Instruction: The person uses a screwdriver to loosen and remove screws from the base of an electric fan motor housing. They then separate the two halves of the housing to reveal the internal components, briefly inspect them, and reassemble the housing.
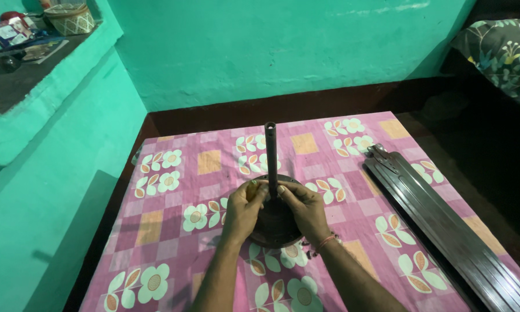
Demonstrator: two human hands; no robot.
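A dark round metal fan motor (275, 224) sits on a pink flowered cloth (173, 214), with a dark rod (270, 151) standing upright from its middle. My left hand (243, 209) is closed on the motor's top left, with something small and yellowish under the fingers. My right hand (304, 209) grips the top right of the motor, its fingertips touching the base of the rod. A pink thread band circles my right wrist.
Long grey metal fan blades (445, 228) lie stacked along the cloth's right side. Turquoise walls enclose the left and back. A wall shelf (17, 69) at top left holds a patterned basket and small items. A floral cushion (502, 55) lies at top right.
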